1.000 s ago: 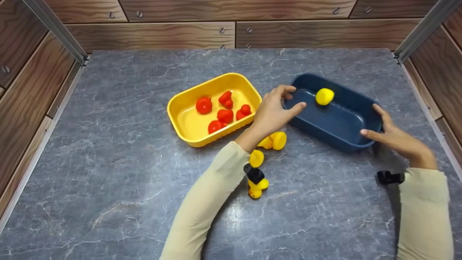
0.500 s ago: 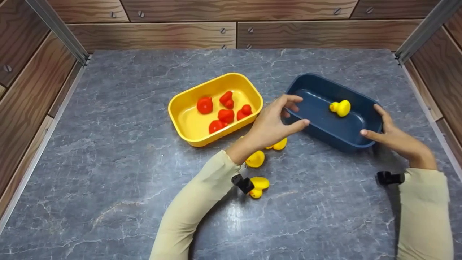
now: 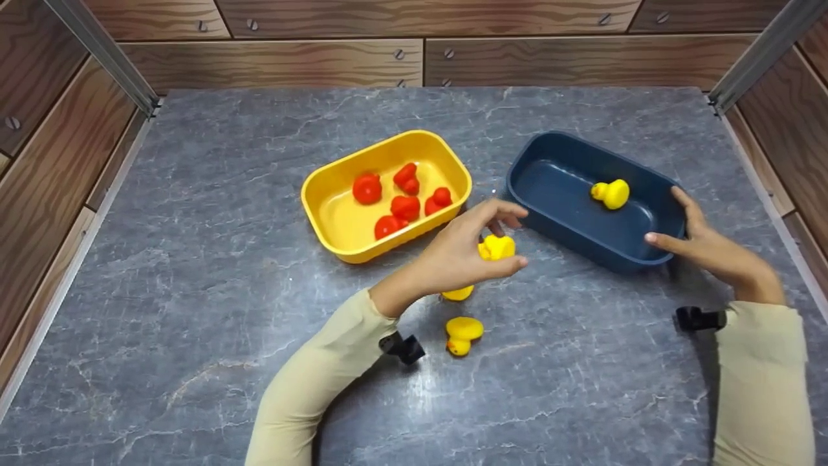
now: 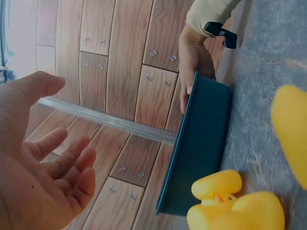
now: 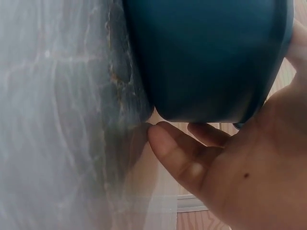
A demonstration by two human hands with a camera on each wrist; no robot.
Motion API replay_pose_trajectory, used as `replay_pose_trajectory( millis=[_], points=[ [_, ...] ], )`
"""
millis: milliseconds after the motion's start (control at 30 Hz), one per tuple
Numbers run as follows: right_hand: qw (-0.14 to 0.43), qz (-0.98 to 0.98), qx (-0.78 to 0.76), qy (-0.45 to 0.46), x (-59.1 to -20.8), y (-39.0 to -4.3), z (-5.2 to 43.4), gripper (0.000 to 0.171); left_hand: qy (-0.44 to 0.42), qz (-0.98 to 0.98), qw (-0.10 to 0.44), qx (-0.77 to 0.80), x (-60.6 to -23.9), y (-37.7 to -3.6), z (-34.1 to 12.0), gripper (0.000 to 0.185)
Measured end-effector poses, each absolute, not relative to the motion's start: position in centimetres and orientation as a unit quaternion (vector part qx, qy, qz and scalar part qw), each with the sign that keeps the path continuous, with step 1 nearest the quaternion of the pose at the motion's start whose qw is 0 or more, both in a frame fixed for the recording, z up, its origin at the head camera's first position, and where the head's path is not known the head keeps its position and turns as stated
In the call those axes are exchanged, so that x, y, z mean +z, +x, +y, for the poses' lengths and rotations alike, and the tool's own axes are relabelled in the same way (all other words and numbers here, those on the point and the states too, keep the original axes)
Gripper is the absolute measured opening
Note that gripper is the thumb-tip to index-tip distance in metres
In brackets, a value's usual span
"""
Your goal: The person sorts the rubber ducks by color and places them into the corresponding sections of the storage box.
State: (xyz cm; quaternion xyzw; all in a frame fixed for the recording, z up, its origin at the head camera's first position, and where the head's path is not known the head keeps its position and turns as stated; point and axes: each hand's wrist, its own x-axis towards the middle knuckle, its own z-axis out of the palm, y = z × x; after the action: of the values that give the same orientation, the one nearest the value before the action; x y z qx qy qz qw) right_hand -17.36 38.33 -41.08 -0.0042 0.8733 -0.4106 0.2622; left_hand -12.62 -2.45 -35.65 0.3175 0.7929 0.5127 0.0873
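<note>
Your left hand (image 3: 462, 249) hovers with a wide, relaxed grip just above a yellow duck (image 3: 496, 247) on the counter (image 3: 194, 310), beside the blue tray (image 3: 550, 152). Your right hand (image 3: 702, 246) holds the tray's near end, thumb on the rim. One duck (image 3: 610, 193) lies inside the tray; two more (image 3: 463, 334) lie nearby.

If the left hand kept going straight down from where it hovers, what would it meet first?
Most likely the yellow duck right under the open left hand, beside the blue tray. A second duck lies under the wrist. The height above them is hard to judge.
</note>
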Motion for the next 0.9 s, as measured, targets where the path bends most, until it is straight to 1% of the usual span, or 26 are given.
replay_pose_trajectory(
  millis=[100,267,500,767,900],
  points=[
    [0.262,0.872,-0.412,-0.006,-41.2,-17.3,38.3,0.101,0.333,0.797,0.103,0.494,-35.8,-12.3,-3.3,0.053],
    [0.265,0.866,-0.423,-0.010,-41.2,-17.3,38.2,0.101,0.346,0.798,0.143,0.472,-36.5,-11.7,-4.7,0.054],
    [0.268,0.865,-0.423,-0.008,-41.2,-17.4,38.2,0.102,0.350,0.807,0.170,0.444,-37.7,-10.8,-6.0,0.054],
    [0.268,0.867,-0.420,-0.003,-41.1,-17.5,38.3,0.102,0.340,0.806,0.243,0.420,-39.4,-9.9,-7.0,0.058],
    [0.268,0.867,-0.421,-0.002,-41.1,-17.5,38.3,0.102,0.341,0.792,0.271,0.428,-40.4,-9.8,-7.4,0.059]
  ],
)
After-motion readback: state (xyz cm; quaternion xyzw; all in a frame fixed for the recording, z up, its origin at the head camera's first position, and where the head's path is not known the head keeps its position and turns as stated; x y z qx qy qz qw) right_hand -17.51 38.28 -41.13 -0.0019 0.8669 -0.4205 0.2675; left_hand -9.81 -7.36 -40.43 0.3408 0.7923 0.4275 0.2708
